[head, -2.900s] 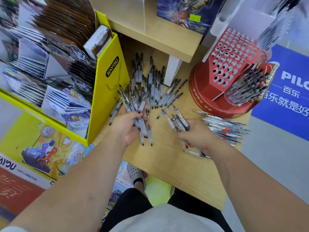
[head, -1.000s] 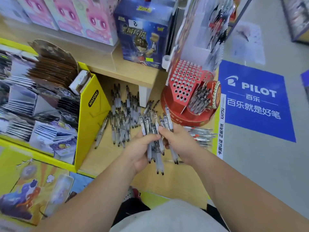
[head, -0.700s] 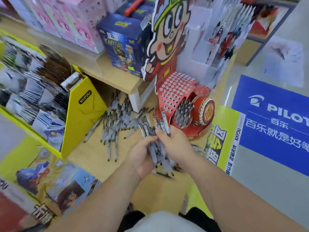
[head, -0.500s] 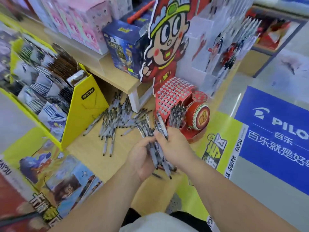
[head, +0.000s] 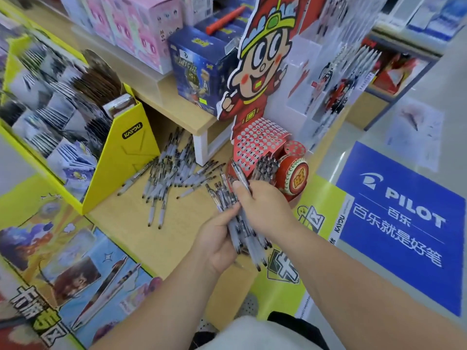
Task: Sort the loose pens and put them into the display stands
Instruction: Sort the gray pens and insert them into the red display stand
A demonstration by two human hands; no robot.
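Shop: boxed merch [head: 194, 72], card displays [head: 126, 152], PILOT floor ad [head: 404, 223].

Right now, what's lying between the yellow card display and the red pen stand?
In the head view, a heap of loose pens lies on the wooden shelf there, with a white shelf leg behind it.

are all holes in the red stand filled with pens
No, most holes in the red stand are empty; only one cluster of pens stands there.

Pen bundle [head: 249, 242] fanned, held; loose pens [head: 166, 178] heaped on shelf [head: 121, 223]; red holed stand [head: 257, 140] upright, partly filled
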